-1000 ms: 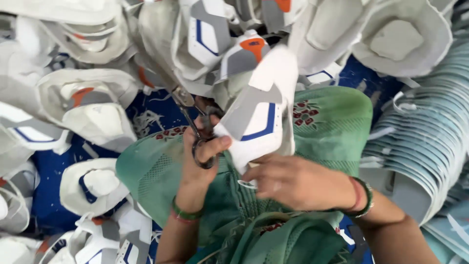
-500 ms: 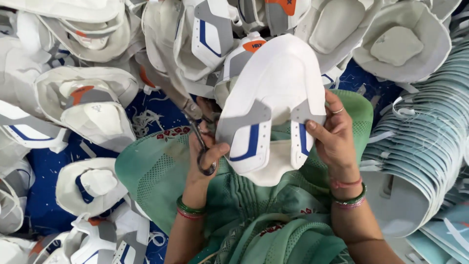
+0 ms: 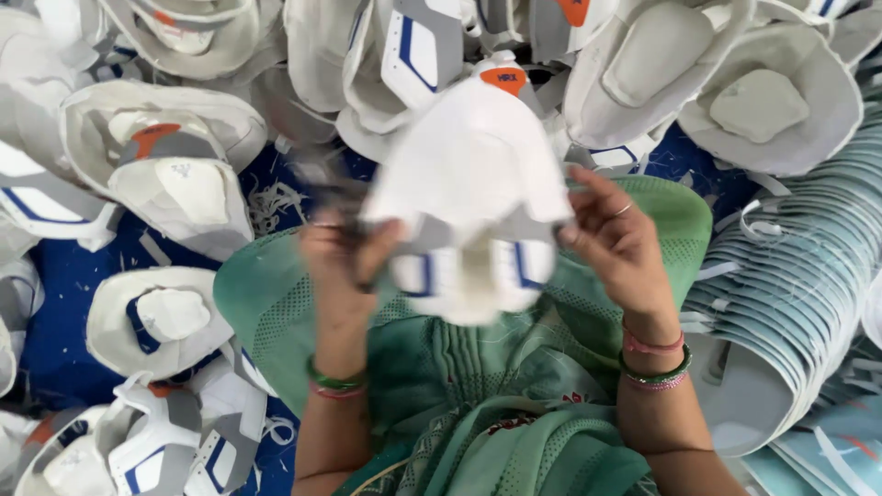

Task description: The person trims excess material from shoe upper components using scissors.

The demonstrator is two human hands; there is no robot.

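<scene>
- A blue floor covering (image 3: 64,340) is seen beneath everything, strewn with pale thread scraps (image 3: 271,204).
- White and grey shoe uppers (image 3: 165,174) are heaped across the top and left of the view.
- A curved stack of pale blue-grey cut pieces (image 3: 808,276) is piled at the right edge.
- The scene is lit evenly and softly; no walls, windows or furniture can be made out.

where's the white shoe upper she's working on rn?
Head view, centre: white shoe upper held up between left hand and right hand, above the green cloth.
</scene>
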